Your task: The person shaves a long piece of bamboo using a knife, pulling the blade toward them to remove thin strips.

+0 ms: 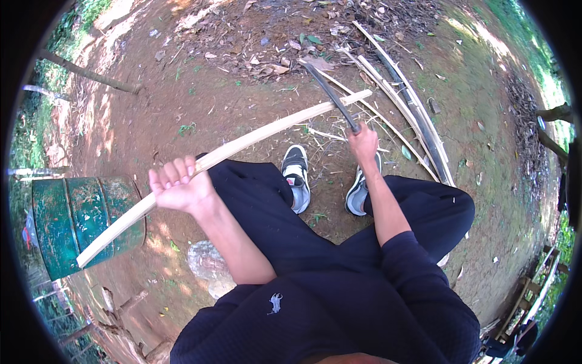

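Gripping a pale wooden strip (267,132) with left hand (183,184), centre left; clutching a dark knife (333,96) with right hand (364,145), upper centre.

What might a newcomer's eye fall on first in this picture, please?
Probably the long pale wooden strip, slanting from the lower left to the upper middle, gripped by the left hand. Next, the dark blade in the right hand, crossing the strip near its far end. The worn green drum at far left also stands out.
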Motion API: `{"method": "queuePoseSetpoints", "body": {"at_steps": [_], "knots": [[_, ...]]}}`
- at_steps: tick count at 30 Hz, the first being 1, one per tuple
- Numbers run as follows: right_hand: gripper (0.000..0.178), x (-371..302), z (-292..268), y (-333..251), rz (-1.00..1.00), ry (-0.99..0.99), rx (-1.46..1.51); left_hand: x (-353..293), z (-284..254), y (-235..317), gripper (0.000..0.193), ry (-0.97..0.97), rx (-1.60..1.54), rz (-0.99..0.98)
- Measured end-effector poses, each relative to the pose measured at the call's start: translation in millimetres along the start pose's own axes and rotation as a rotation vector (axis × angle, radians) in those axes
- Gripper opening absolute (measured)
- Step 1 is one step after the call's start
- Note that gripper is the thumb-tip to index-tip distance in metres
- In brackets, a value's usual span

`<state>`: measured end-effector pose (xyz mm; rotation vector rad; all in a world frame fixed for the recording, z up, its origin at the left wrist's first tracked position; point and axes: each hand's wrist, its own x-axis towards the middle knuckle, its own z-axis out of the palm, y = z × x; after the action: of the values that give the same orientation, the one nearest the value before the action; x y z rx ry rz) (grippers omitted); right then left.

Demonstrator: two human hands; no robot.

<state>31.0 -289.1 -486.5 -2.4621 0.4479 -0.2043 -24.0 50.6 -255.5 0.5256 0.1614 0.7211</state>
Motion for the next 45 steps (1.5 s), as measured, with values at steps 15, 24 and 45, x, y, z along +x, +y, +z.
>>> {"method": "queuePoseSetpoints", "body": {"at_steps": [15, 24, 45], "knots": [[0.022, -21, 8, 30, 0.097, -0.131, -0.04, -22, 24, -9, 0.049, -0.09, 0.056, 0.025], [0.021, -21, 9, 1, -0.07, -0.098, 0.075, -19, 31, 2, 0.049, -0.17, -0.049, 0.06], [0.026, -34, 14, -1, 0.068, -0.151, -0.084, -16, 17, -8, 0.051, -0.081, 0.035, 0.05]]}}
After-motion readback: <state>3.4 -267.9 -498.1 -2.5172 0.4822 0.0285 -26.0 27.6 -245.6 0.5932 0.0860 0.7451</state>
